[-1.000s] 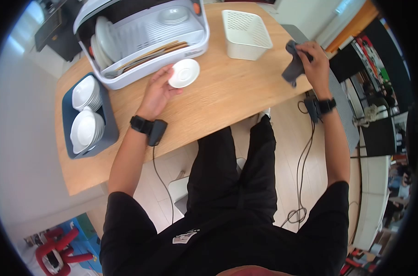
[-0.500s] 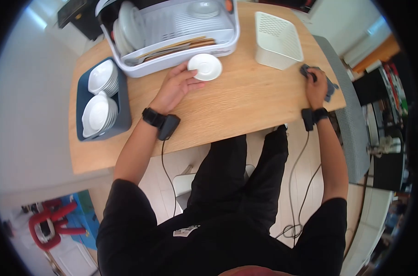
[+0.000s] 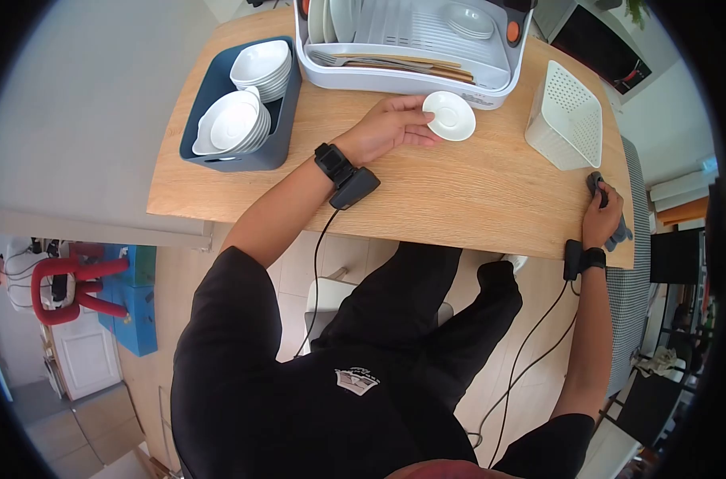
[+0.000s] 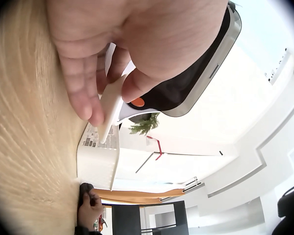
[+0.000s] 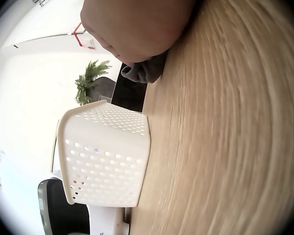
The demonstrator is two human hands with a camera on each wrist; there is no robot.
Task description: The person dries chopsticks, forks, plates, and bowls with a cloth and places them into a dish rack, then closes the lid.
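Since the earliest frame, the right hand (image 3: 604,215) has come down with the grey cloth (image 3: 621,234), formerly raised, to the bench (image 3: 459,188). Head view has swung leftward; the white saucer (image 3: 452,118) remains in the left hand (image 3: 387,132).

Clock positions are taken on the bench, head view, person at 6 o'clock.

Left hand: pinching the saucer by its rim, thumb on the upper face, fingers beneath. Saucer lies towards 1 o'clock from centre, near the front of the dish rack (image 3: 379,78). Left wrist view shows it edge-on and tilted, close over the bench; whether the fingertips touch the wood cannot be determined.

Right hand: fingers curled on the cloth, between 3 and 4 o'clock, at the bench's edge. Cloth is bunched beneath the hand, part spreading outward. Right wrist view hides most fingers.

Surroundings: dish rack at 12 o'clock, holding upright plates (image 3: 343,20), stacked small dishes (image 3: 469,20), chopsticks (image 3: 435,72) and a fork (image 3: 328,59). Perforated white basket (image 3: 556,148) stands upright at 2 o'clock. Blue bin (image 3: 275,144) at 10 o'clock contains two stacks of white bowls (image 3: 234,120).
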